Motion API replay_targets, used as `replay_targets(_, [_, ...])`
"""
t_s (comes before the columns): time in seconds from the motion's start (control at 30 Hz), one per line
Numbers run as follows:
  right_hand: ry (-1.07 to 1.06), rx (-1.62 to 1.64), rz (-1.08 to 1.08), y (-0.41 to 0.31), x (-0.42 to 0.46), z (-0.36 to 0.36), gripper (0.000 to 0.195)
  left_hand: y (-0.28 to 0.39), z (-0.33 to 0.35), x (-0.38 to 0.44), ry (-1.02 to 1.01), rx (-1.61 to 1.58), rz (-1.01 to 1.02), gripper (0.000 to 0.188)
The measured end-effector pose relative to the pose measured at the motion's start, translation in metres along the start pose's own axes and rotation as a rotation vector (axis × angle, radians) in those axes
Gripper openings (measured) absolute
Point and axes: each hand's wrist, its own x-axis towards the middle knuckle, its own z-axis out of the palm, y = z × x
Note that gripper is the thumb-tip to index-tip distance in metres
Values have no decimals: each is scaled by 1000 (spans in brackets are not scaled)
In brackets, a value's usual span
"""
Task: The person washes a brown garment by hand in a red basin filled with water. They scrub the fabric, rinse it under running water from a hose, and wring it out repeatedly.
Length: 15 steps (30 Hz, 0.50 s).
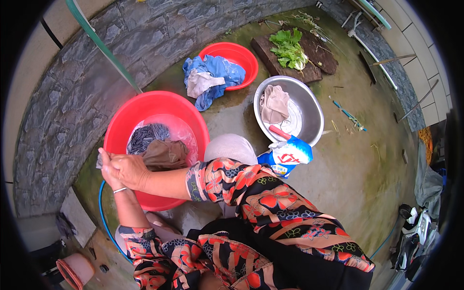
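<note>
My left hand [110,173] and my right hand [131,172] are pressed together above the left rim of a large red plastic basin [156,101]. A bit of greyish cloth [99,161] sticks out beside the fingers; the hands hide the rest of it. Inside the basin, a dark striped garment [148,137] and a brown garment [166,154] lie in soapy water. An open blue and white detergent bag [288,156] stands by my right sleeve, with a red handle [280,132] sticking out at its top.
A steel basin [316,108] holds a beige garment [275,103]. Blue clothes [224,72] and a white cloth [203,84] hang over a smaller red basin [250,61]. Leafy greens [289,47] lie on a wooden board [268,61]. A blue hose [105,217] curves left; a stone-faced wall [72,98] runs behind.
</note>
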Motion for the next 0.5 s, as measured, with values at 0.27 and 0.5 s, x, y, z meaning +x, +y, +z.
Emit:
replay_targets(0.27, [153,-193,157,-6,8,-13,60,12,58,-50,127,78,36,28])
replay_targets(0.5, [135,-178,310,11,45,-37,54,-16,72,-62,32,-242,56,24])
